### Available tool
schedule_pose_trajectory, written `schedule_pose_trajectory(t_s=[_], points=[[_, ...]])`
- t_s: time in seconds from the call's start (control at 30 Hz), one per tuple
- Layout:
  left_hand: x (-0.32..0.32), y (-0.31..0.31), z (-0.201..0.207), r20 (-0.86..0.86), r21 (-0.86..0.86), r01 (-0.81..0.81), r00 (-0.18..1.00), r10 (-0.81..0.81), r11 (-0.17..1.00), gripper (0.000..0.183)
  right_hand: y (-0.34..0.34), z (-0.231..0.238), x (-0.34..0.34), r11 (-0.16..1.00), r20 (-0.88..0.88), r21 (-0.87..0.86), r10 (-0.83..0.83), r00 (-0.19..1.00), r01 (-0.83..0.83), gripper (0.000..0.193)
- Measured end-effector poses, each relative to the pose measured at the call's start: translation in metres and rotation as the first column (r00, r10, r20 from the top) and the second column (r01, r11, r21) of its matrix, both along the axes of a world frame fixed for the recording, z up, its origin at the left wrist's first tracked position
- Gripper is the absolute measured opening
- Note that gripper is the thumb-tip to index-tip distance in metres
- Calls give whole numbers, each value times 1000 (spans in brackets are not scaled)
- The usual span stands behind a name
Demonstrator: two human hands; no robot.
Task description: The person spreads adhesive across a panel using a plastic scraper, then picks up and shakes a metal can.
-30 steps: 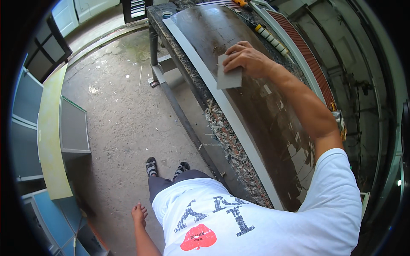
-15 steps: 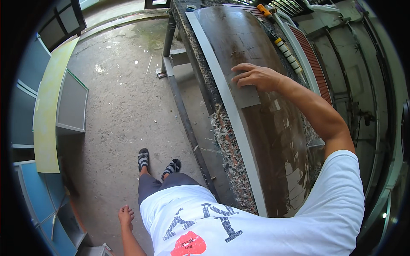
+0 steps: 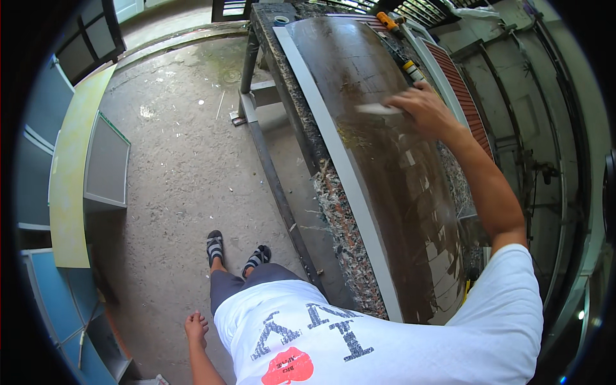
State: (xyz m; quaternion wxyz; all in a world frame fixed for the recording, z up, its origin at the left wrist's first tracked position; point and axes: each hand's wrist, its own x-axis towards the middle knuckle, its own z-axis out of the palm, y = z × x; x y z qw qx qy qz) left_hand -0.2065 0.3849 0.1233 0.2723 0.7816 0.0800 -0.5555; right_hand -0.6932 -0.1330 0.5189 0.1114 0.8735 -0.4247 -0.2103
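Note:
My right hand [image 3: 423, 110] is closed on a flat pale spreader [image 3: 378, 110], blurred by motion and seen nearly edge-on. Beneath it lies a long brown panel [image 3: 378, 176] with a wet-looking sheen, and a yellowish smear [image 3: 351, 138] shows on its surface close to the spreader. A pale strip [image 3: 328, 140] borders the panel's left side. Toward the near end the brown coating looks patchy, with lighter spots. My left hand [image 3: 197, 326] hangs low beside my body, its fingers loosely curled and holding nothing.
The panel rests on a workbench with a ragged, fibrous covering [image 3: 343, 224] and metal legs [image 3: 247, 67]. A caulking gun with an orange part [image 3: 387, 20] and a tape roll [image 3: 281, 20] lie toward its far end. Blue cabinets [image 3: 54, 289] and a yellow board [image 3: 67, 192] stand at left.
My right hand has drawn back toward the right and tilted the spreader, which lay broad and flat against the panel before. The yellowish smear is now uncovered. My left hand has shifted slightly.

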Motion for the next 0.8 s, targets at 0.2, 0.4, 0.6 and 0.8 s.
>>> schedule_pose_trajectory(t_s=[0.2, 0.4, 0.6, 0.8], points=[[11, -8, -14, -60, -98, 38, 997, -44, 994, 25, -38, -61, 32, 992, 24, -60, 110, 994, -108, 39], [7, 11, -21, -75, -91, -7, 997, 0, 996, 25, -38, -78, 38, 997, -10, 25, 80, 997, -79, 42], [-2, 38, -26, -100, 54, -19, 995, 25, 998, 19, -16, -79, 37, 999, -66, 17, 44, 997, -43, 39], [3, 28, -32, -75, 46, -16, 997, 20, 999, 18, 2, -73, 32, 997, -95, 4, 73, 993, -73, 35]])
